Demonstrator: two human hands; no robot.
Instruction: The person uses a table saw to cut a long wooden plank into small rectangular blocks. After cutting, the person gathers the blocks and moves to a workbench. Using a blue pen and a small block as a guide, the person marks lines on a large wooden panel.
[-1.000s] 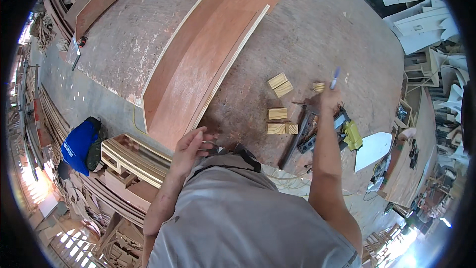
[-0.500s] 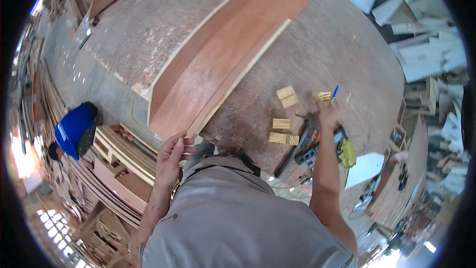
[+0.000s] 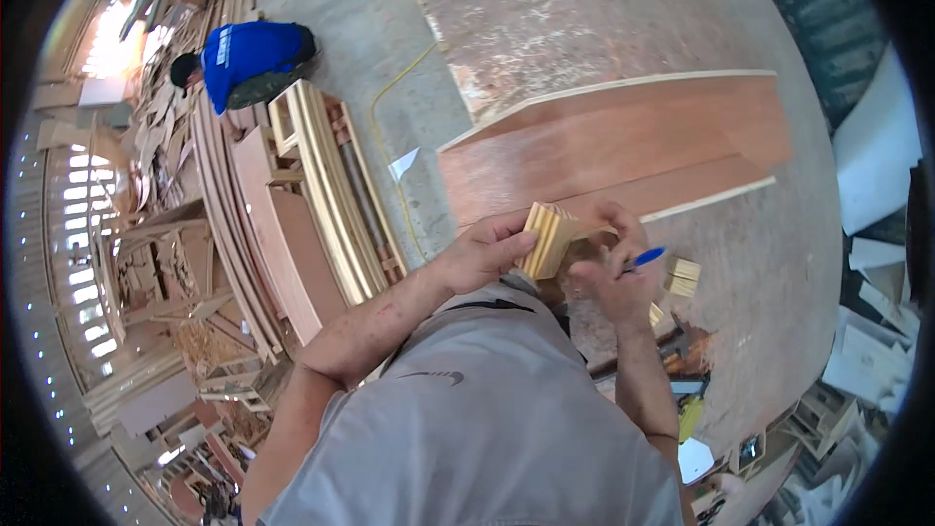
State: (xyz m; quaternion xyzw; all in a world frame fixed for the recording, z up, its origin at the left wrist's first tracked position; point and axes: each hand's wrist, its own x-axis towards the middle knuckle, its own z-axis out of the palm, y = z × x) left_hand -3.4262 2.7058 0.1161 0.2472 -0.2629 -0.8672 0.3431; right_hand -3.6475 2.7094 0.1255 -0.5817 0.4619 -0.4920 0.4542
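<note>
My left hand is closed around a pale yellow wooden block with striped end grain, held in front of my waist. Close by on its right, my right hand has its fingers wrapped round a blue pen. The upper fingers of that hand are curled near the block; whether they touch it I cannot tell. Another small wooden block lies on the worktable, to the right of my right hand. Behind both hands stretches a long reddish plywood trough with pale edges.
A dark tool and a yellow-green tool lie near my right forearm. At left, a person in a blue shirt bends beside stacked wooden mouldings. A yellow cord runs along the floor.
My view has swung round to the right. The right hand has come from the table to my waist, pen still in it. My left hand, empty before, now grips a wooden block.
</note>
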